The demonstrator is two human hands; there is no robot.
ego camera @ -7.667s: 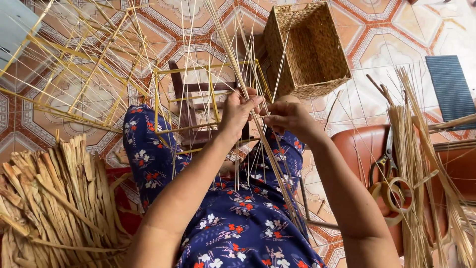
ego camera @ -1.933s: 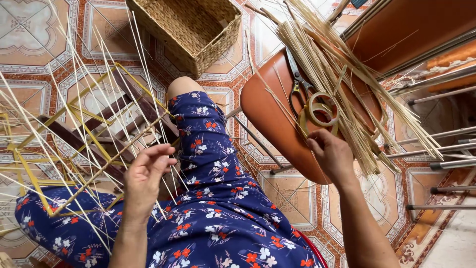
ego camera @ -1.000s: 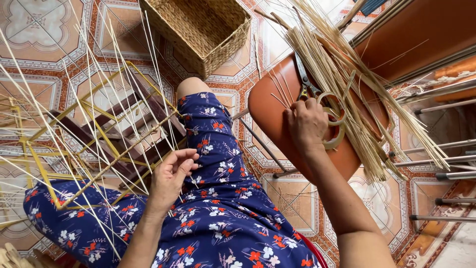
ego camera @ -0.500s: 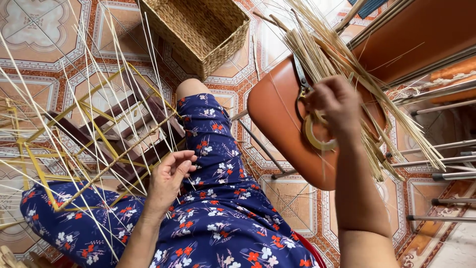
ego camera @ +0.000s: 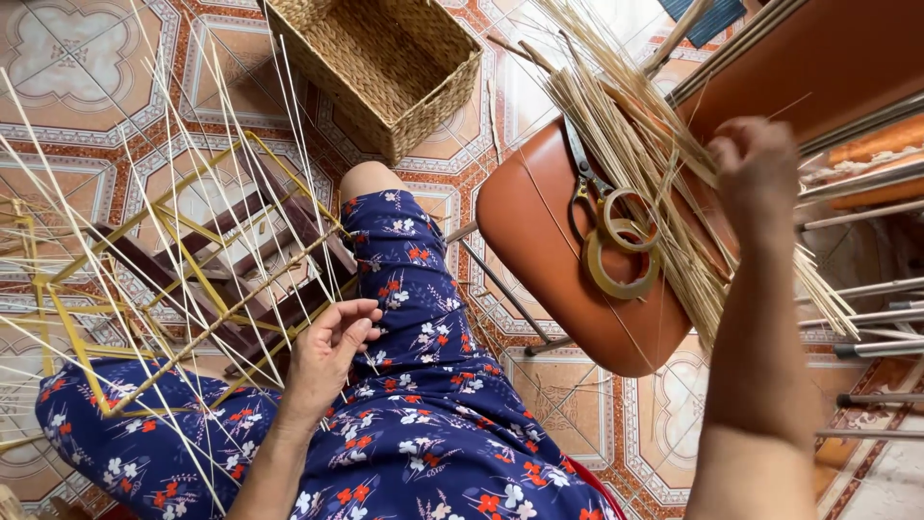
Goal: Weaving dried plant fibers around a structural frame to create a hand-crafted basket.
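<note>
Right hand [ego camera: 758, 178] fingers were curled shut in the pale straw bundle [ego camera: 664, 183] on the orange chair seat [ego camera: 539, 241], apparently pinching a strand; the exact grip couldn't be made out. Left hand [ego camera: 327, 351] fingers were loosely bent, touching the thin splints of the half-woven frame [ego camera: 202, 279] on the lap. Step, as judged: fetching a fresh strand. Next needs a clean pull free of the scissors [ego camera: 587, 188] and tape roll [ego camera: 621, 260]. Versus 0.5 s earlier, the right hand had risen further up the bundle; left unchanged.

Smooth, glossy brown chair seat [ego camera: 549, 241] on metal legs; dry matt straw bundle [ego camera: 654, 164]; coarse woven wicker basket [ego camera: 380, 63]; metal scissors [ego camera: 589, 188]; glossy tape roll [ego camera: 621, 265]; floral cotton-like dress [ego camera: 404, 424]; glazed patterned floor tiles [ego camera: 87, 58].
</note>
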